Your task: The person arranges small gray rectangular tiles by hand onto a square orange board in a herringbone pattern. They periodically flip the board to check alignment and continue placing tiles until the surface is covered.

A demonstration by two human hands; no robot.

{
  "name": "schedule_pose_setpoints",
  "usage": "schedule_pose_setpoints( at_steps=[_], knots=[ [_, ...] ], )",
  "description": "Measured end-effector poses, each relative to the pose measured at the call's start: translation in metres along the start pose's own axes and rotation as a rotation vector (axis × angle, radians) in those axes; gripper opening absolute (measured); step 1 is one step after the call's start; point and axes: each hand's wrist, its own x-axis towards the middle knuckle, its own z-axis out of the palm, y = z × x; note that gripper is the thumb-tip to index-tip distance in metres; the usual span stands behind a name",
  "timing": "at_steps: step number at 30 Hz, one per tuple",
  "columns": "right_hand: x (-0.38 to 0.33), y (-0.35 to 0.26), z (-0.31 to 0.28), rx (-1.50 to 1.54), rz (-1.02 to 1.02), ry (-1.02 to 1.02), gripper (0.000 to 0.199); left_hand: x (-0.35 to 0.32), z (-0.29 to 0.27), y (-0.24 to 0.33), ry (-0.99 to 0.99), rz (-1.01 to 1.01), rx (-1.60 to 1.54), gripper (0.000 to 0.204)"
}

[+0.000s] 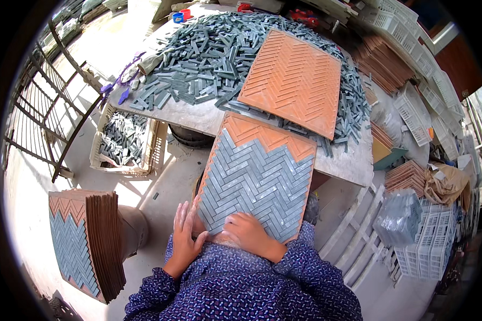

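Observation:
An orange herringbone mould tray (310, 176) rests across my lap and the table's near edge. Grey-blue strip tiles (262, 182) fill most of it in a zigzag, while orange slots show along its far end. My left hand (184, 241) lies at the tray's near left corner, fingers stretched out along the edge. Over the tiles near the front edge, my right hand (247, 232) is closed with bent fingers; what is under the fingertips, if anything, is hidden. Beyond, a second orange mould tray (294, 80), its slots bare, lies on the loose tile pile (198, 59).
The worktable (353, 160) carries the heap. At left are a crate of tile pieces (124, 139), a stack of trays (85, 241) topped by a tiled one, and a metal rack (53, 107). White plastic crates (426, 241) and a wrapped stack (399, 216) stand at right.

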Motion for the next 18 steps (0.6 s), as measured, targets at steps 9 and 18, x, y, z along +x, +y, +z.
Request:
schedule_pose_setpoints(
  at_steps=[9,18],
  knots=[
    [0.029,0.085,-0.077,-0.036,0.317,0.360,0.017,0.033,0.022,0.016,-0.391,0.335,0.302,0.074],
    [0.082,0.127,-0.093,-0.119,0.123,0.356,0.019,0.035,0.026,0.020,-0.389,0.348,0.400,0.078]
  ],
)
